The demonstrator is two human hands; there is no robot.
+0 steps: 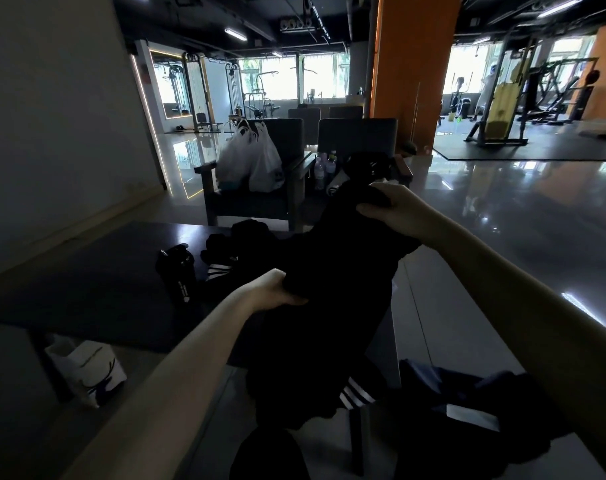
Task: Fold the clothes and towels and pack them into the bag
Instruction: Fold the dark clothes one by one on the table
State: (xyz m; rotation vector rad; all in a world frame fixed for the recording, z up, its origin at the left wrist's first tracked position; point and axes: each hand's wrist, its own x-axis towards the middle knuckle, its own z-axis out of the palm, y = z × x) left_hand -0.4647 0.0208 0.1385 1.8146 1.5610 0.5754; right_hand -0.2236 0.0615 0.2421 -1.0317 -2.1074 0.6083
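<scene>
Gym hall from the head view: glossy grey floor, an orange pillar (pixel 412 64) at twelve o'clock, weight machines (pixel 502 109) out at two o'clock. Close in, a dark table (pixel 104 289) fills the nine o'clock side.

Both hands are up over the table's near end, and both are busy. The left hand (pixel 277 289) sits dead centre, fingers curled into a bunch of the black garment (pixel 329 306). The right hand (pixel 391 209) is higher, at one o'clock from the left, thumb and fingers clamped over the cloth's upper end. The hands are apart, and the fabric runs on a slant between them. Below the left hand the garment hangs in a heavy fold toward six o'clock, clear of the tabletop, with white stripes (pixel 357 396) showing near its lower edge.

On the table at ten o'clock from the left hand lies a dark clothes pile (pixel 222 258), also striped, and just beside it stands a black shaker bottle (pixel 178 275), upright. At four o'clock a navy garment (pixel 467 393) lies crumpled under the right forearm. A white bag (pixel 87 372) stands on the floor at eight o'clock, against the table leg. Beyond the table at twelve o'clock, an armchair carries white plastic bags (pixel 249 161), with water bottles (pixel 324 169) just to its right.
</scene>
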